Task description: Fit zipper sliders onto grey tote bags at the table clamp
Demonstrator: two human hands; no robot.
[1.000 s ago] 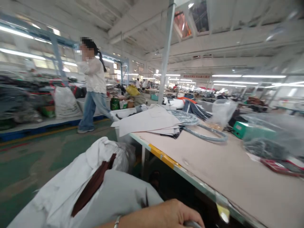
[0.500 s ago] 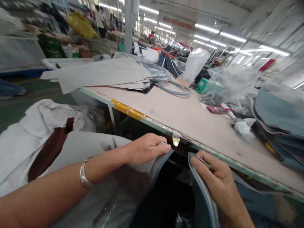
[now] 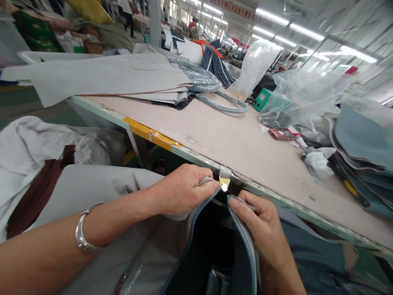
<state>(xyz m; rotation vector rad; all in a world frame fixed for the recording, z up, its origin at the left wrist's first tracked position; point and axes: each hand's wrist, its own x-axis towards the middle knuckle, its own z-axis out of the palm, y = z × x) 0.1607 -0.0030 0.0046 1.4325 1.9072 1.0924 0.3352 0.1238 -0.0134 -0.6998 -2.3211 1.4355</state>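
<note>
My left hand (image 3: 184, 188) is closed, pinching the piped edge of a grey fabric piece (image 3: 101, 205) that drapes over my lap. My right hand (image 3: 260, 229) is closed on the blue-piped edge of a second grey-blue fabric piece (image 3: 245, 246). The two edges are held a little apart just below the table's front edge (image 3: 270, 194). A small metal clip (image 3: 224, 183) hangs from that edge between my fingertips. A silver bracelet (image 3: 81, 235) circles my left wrist.
A brown work table (image 3: 239, 143) carries a stack of grey cut pieces (image 3: 107, 76), coiled grey piping (image 3: 215, 102), clear plastic bags (image 3: 294, 94), a green box (image 3: 264, 99) and stacked blue-grey pieces (image 3: 362, 151). A white bundle with a brown strip (image 3: 46, 164) lies at left.
The view has swung down from the hall to the table edge. Both hands came into view gripping fabric edges and have moved closer together and nearer the clip.
</note>
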